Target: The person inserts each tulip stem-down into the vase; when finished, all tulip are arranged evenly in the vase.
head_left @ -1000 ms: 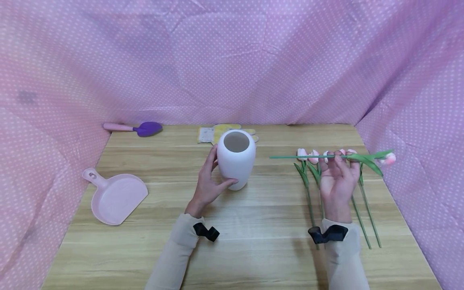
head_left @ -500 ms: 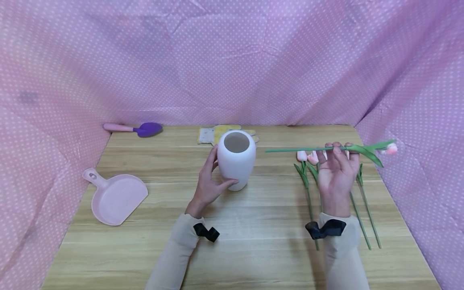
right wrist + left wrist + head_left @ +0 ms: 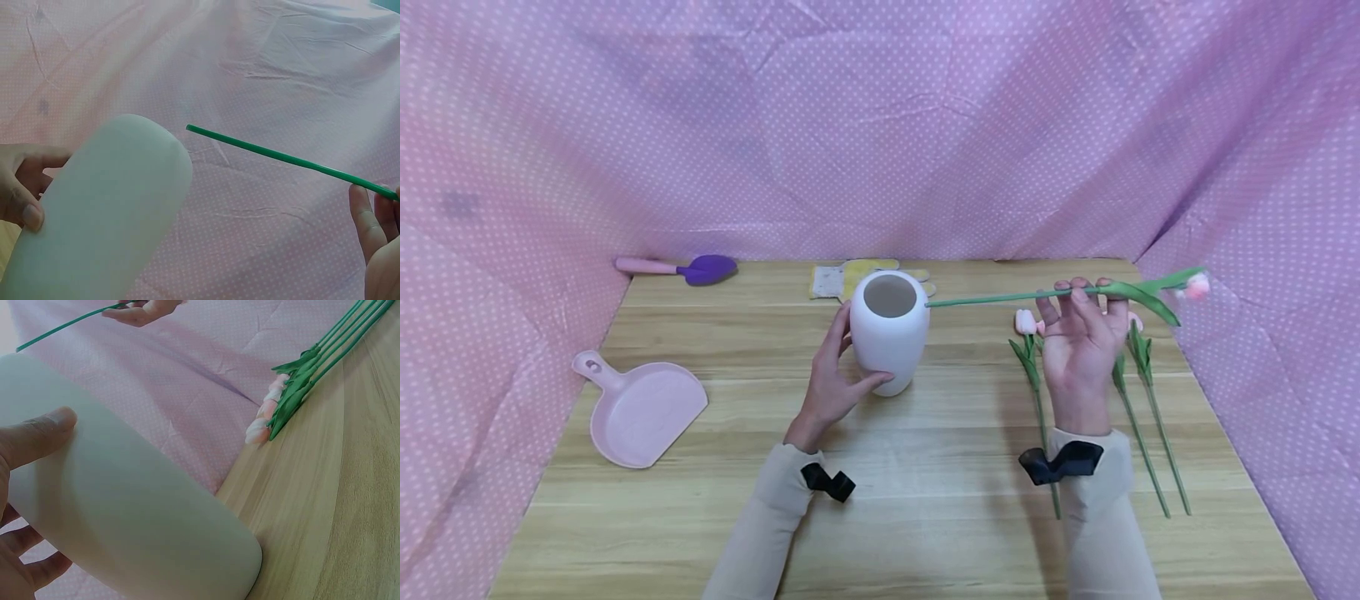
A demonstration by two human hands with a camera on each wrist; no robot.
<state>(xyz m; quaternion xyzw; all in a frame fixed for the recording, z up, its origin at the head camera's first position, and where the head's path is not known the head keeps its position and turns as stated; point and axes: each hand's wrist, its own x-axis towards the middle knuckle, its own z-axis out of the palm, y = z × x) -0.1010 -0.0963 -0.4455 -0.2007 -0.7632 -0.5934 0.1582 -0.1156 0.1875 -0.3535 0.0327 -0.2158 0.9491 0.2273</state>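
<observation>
My left hand [image 3: 831, 383] grips the side of a white vase [image 3: 891, 346], thumb toward the front and fingers around its left side. The vase stands upright on the table, its wide mouth facing up. My right hand [image 3: 1081, 358] pinches an artificial pink tulip [image 3: 992, 298] by its stem, palm up. The tulip lies nearly level, bloom to the right. In the head view its bare stem end overlaps the vase's right rim; in the right wrist view the green stem [image 3: 281, 156] is apart from the vase. Several more tulips [image 3: 1141, 354] lie under and beside my right hand.
A pink dustpan [image 3: 651, 412] lies at the left of the wooden table [image 3: 910, 517]. A purple trowel [image 3: 709, 269] with a pink handle lies at the back left. Behind the vase is a yellow and white glove [image 3: 829, 282]. Pink dotted cloth [image 3: 880, 150] hangs around the table.
My right hand has risen and moved left with the tulip, bringing its stem end up to the vase's rim in the head view. My left hand and the vase have stayed put.
</observation>
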